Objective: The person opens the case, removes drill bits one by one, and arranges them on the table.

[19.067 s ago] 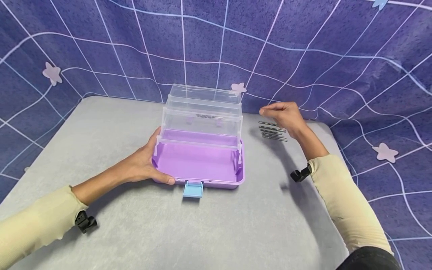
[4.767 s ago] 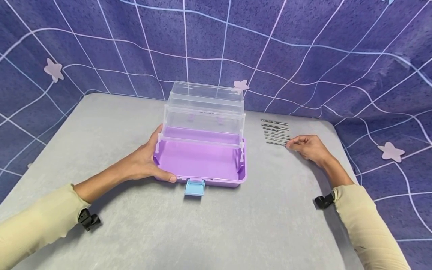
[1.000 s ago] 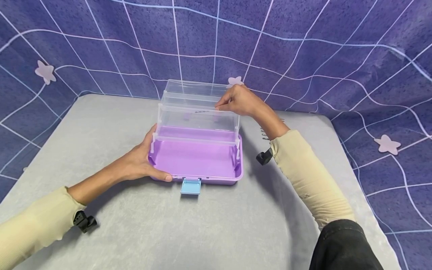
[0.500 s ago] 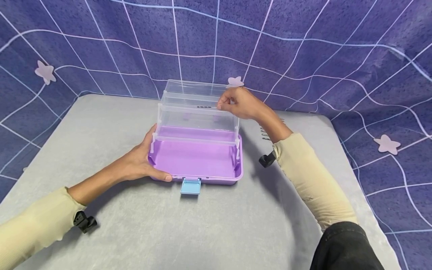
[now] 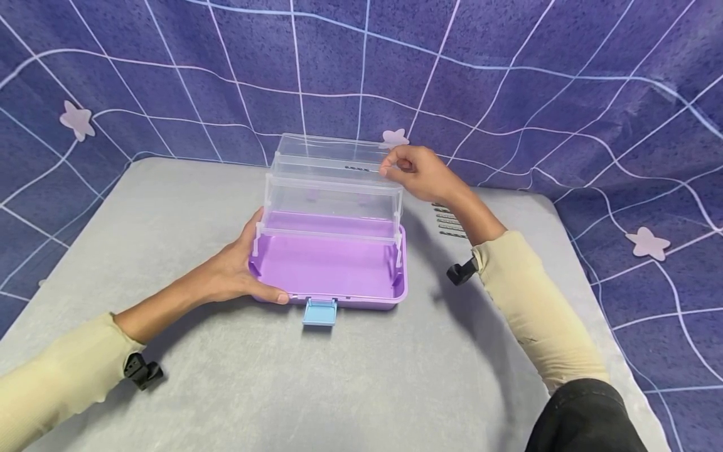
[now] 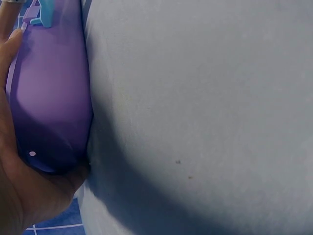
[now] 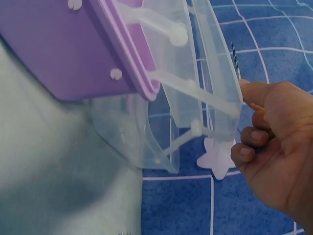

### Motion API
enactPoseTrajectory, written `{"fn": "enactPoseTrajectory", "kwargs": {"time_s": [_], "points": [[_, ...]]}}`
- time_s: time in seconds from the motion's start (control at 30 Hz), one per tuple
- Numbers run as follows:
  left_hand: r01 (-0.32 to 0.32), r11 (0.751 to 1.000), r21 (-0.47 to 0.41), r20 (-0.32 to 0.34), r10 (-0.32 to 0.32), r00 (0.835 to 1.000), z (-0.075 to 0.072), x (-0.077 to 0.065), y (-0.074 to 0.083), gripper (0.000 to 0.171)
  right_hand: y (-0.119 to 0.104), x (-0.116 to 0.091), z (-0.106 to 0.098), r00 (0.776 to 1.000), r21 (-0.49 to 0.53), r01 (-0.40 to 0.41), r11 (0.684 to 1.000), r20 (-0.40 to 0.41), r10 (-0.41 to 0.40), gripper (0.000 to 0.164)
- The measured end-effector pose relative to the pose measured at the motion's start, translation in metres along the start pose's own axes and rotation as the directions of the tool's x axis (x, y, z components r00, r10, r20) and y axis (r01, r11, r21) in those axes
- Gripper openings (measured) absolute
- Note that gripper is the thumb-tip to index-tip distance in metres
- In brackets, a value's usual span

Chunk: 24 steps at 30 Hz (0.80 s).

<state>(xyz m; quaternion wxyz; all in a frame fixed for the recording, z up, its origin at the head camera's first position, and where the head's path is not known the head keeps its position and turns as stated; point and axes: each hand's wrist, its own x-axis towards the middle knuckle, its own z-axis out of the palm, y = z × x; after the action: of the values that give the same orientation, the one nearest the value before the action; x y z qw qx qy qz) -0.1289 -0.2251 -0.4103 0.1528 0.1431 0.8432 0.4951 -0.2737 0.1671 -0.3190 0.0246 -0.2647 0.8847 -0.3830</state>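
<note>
My left hand grips the left side of a purple toolbox, its thumb lying along the front rim. In the left wrist view the fingers curl round the box's end. Clear plastic cantilever trays stand raised above the base. Over the upper tray, my right hand pinches a dark drill bit between thumb and forefinger, fluted end pointing left. The right wrist view shows the bit just past the tray's edge, with the other fingers curled. A blue latch hangs down at the front.
Several drill bits lie in a row on the grey table, right of the box and partly hidden by the right forearm. A purple-blue patterned cloth rises behind the table.
My right hand has lifted the drill bit out of the tray and moved slightly right. Compared with 19 seconds ago, more bits lie in the table row. The left hand keeps its hold.
</note>
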Motion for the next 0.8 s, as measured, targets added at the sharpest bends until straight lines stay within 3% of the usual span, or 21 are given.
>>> {"fn": "enactPoseTrajectory", "kwargs": {"time_s": [0.43, 0.8], "points": [[-0.005, 0.998, -0.062, 0.008, 0.005, 1.0, 0.001, -0.001, 0.004, 0.166, 0.015, -0.024, -0.022, 0.999, -0.017, -0.048, 0.999, -0.002, 0.048, 0.019], [-0.017, 0.999, -0.047, 0.008, 0.017, 1.0, 0.002, -0.001, 0.001, 0.167, 0.031, -0.051, -0.043, 0.995, -0.029, -0.09, 0.995, -0.051, 0.089, 0.018]]}}
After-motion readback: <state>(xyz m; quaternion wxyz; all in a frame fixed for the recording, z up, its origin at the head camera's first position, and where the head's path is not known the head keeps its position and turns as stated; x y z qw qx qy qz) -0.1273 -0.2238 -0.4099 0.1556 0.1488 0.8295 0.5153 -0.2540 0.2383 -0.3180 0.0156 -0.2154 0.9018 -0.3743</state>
